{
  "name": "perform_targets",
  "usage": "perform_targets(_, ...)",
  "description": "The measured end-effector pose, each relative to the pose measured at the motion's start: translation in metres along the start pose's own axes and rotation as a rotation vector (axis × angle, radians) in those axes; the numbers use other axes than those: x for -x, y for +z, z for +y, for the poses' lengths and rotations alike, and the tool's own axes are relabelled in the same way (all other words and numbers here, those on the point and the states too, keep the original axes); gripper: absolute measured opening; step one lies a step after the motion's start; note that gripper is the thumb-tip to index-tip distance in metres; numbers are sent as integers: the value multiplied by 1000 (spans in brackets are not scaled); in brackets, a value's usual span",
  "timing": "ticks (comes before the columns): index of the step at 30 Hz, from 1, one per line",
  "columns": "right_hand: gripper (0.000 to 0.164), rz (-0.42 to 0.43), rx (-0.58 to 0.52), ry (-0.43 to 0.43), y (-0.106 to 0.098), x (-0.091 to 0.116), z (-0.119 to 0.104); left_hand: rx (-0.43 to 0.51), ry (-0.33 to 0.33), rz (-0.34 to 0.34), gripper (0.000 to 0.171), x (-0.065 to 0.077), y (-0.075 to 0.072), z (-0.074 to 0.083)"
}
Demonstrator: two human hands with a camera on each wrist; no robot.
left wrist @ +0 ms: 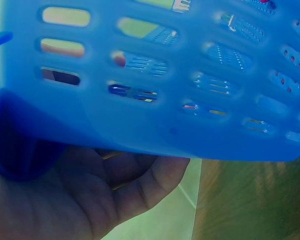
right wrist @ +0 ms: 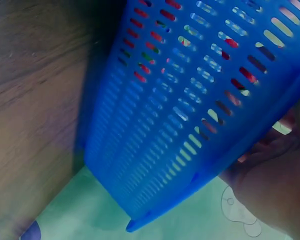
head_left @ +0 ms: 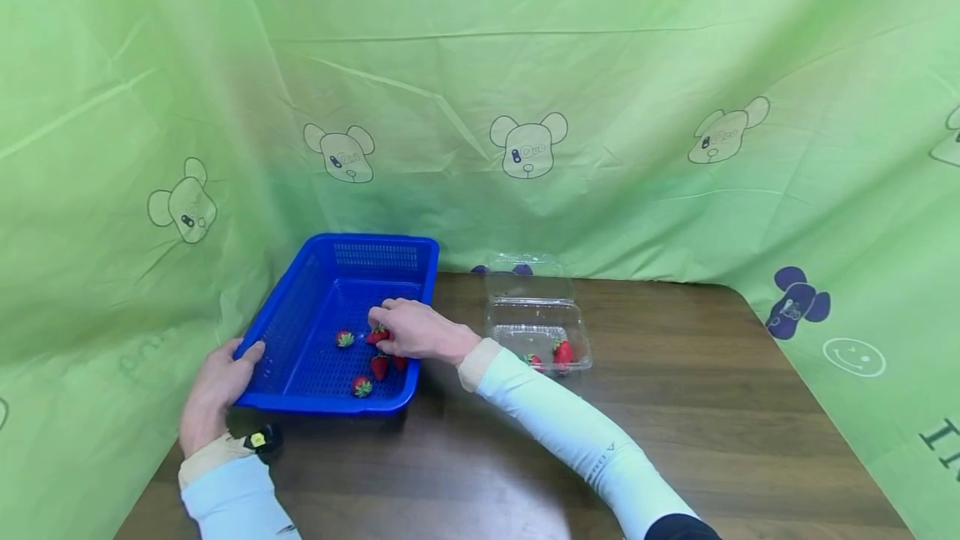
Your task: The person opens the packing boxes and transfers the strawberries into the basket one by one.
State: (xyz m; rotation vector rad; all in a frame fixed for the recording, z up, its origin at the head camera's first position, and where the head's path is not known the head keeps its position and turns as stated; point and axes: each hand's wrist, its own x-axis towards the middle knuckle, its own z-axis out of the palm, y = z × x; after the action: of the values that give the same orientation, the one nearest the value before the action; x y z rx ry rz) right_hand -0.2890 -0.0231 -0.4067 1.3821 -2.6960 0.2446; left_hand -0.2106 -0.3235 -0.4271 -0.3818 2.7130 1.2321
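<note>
My left hand (head_left: 216, 390) holds the left rim of a blue perforated plastic basket (head_left: 258, 332); in the left wrist view its fingers (left wrist: 150, 187) curl beneath the basket wall (left wrist: 155, 125). Inside the basket, my right hand (head_left: 420, 330) pinches a strawberry (head_left: 377, 335) between thumb and fingers. Several more lie on the basket floor, among them one strawberry (head_left: 344, 338) to the left and another strawberry (head_left: 362, 387) near the front. From the right wrist, the basket's side wall (right wrist: 155, 125) hides the fingertips, and red fruit shows through its slots.
A clear hinged plastic box (head_left: 536, 315) stands open on the brown wooden table (head_left: 675, 407), right of the basket. It contains a strawberry (head_left: 563, 353) and at least one more near its front. Green printed cloth (head_left: 600, 65) surrounds the table at the back and sides.
</note>
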Motion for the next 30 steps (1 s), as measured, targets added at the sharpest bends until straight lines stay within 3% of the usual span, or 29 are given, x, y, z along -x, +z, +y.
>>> perform_targets(8,15,-199,0,68,-1,-12,-13,-4,11,7,70,0,-1,-1)
perform_targets(13,21,-292,35,126,3,-17,-20,0,12,7,71,1,-1,-2)
perform_targets(18,20,-309,81,147,6,-20,-22,-4,5,-2,73,0,-1,-1)
perform_targets(24,21,-294,55,152,6,-20,-20,3,-13,-21,76,0,-2,0)
perform_targets(30,22,-206,32,122,0,-16,-18,-12,-9,-21,76,0,-1,0)
